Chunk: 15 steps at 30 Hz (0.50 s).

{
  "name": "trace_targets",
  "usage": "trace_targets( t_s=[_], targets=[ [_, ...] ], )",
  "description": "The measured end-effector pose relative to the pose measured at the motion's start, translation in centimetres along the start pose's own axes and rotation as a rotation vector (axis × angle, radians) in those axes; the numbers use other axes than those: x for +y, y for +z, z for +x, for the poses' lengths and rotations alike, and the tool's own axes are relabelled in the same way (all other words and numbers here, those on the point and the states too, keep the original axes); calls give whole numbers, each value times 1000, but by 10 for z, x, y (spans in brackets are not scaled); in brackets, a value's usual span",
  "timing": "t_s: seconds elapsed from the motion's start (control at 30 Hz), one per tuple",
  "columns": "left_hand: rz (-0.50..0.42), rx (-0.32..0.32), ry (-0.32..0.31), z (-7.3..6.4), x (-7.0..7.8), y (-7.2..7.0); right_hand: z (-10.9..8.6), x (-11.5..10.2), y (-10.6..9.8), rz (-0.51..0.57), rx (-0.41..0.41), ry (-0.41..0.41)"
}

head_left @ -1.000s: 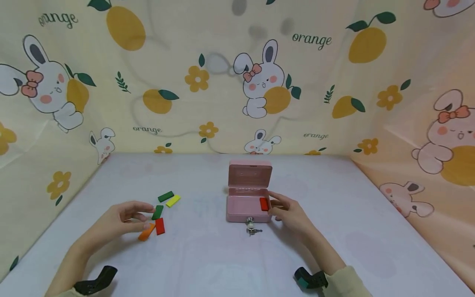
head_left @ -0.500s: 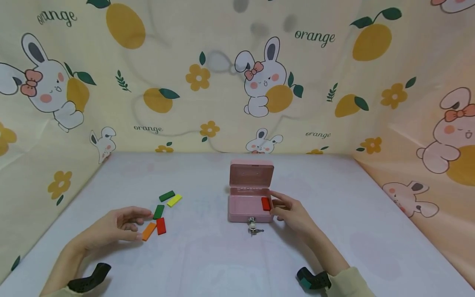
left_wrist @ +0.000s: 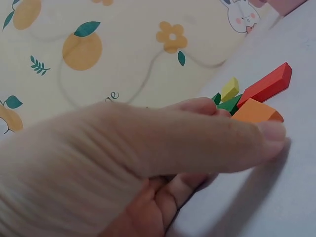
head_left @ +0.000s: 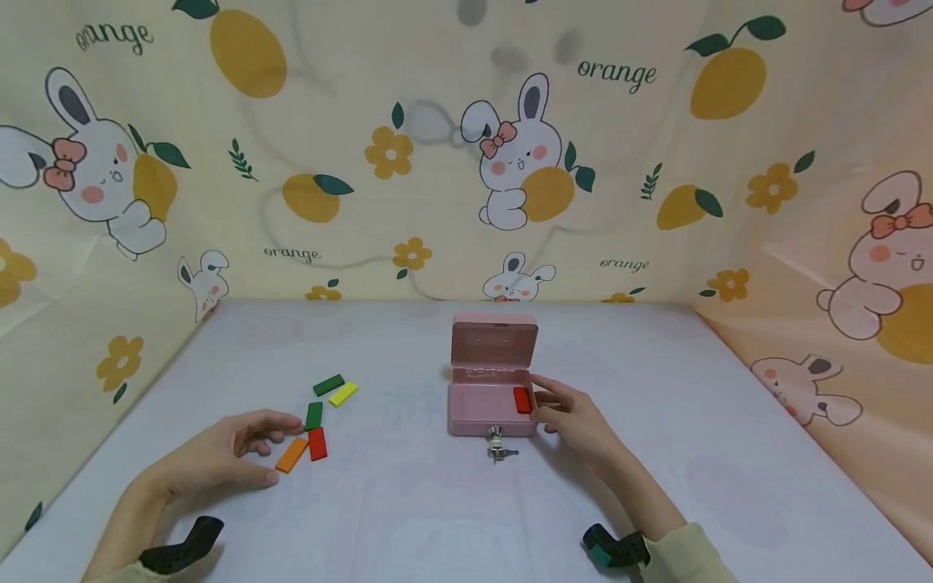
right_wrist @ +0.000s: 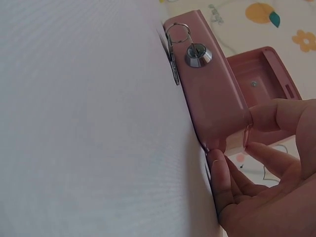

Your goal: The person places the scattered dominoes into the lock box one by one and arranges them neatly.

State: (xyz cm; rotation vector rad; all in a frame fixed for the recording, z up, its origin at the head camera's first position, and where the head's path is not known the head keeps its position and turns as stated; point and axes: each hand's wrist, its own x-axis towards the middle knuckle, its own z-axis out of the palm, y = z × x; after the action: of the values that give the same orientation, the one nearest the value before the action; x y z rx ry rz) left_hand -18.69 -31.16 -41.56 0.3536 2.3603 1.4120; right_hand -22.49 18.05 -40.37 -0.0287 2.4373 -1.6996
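In the head view my left hand [head_left: 219, 453] hovers at the left beside an orange block [head_left: 292, 455], thumb and index finger spread apart around its left side. In the left wrist view the thumb overlaps the orange block [left_wrist: 254, 110]. The index fingertip is right by a green block [head_left: 314, 415]; a red block [head_left: 317, 444] lies just right of the orange one. My right hand [head_left: 572, 417] grips the right side of a pink cash box [head_left: 474, 410], lid raised. Its thumb is at the rim [right_wrist: 249, 116] and other fingers curl low against the side. Another red block [head_left: 521, 400] lies inside.
Another green block [head_left: 329, 385] and a yellow block [head_left: 343, 394] lie farther back on the white tabletop [head_left: 408, 518]. Keys [head_left: 501, 454] hang from the box's front lock [right_wrist: 198, 55]. A patterned cloth [head_left: 430, 202] rises behind the table.
My left thumb has drawn back from the orange block toward the near side, widening the gap to the index finger. The near green block has turned slightly. My right hand stays on the box.
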Motion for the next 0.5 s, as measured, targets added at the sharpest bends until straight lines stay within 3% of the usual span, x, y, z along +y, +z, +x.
trace_targets(
  t_s=[0.5],
  targets=[
    [69,33,39,3,-1,0,2,-1,-1,-17,-1,11]
  ],
)
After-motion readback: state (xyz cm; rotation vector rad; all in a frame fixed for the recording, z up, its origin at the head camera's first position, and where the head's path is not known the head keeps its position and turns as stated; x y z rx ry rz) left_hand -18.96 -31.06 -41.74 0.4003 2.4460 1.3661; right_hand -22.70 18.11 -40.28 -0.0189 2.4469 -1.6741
